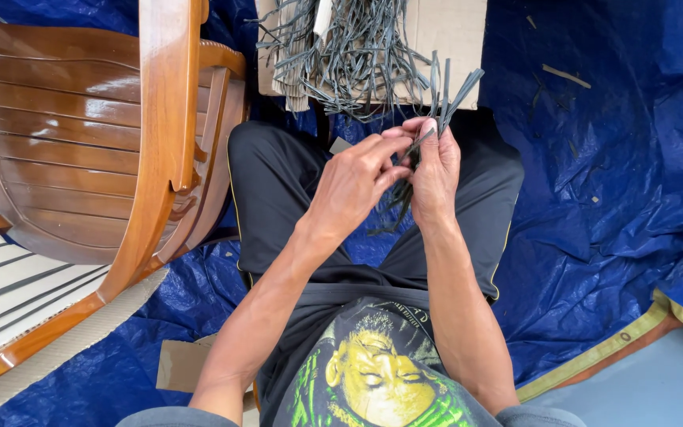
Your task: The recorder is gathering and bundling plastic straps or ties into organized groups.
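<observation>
Currently both your hands, left [355,183] and right [435,170], pinch the strips [428,119]; loosened fingers could drop some.

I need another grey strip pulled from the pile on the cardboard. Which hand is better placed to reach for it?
Probably the left hand. The right hand grips the bundle of grey strips and keeps it upright, while the left only pinches at the bundle with its fingertips. It could let go and reach the pile of strips on the cardboard ahead.

surface: blue tarp [594,198] | on it: wooden chair [81,142], cardboard sheet [444,47] with grey strips [357,55], cardboard scrap [183,364]
</observation>
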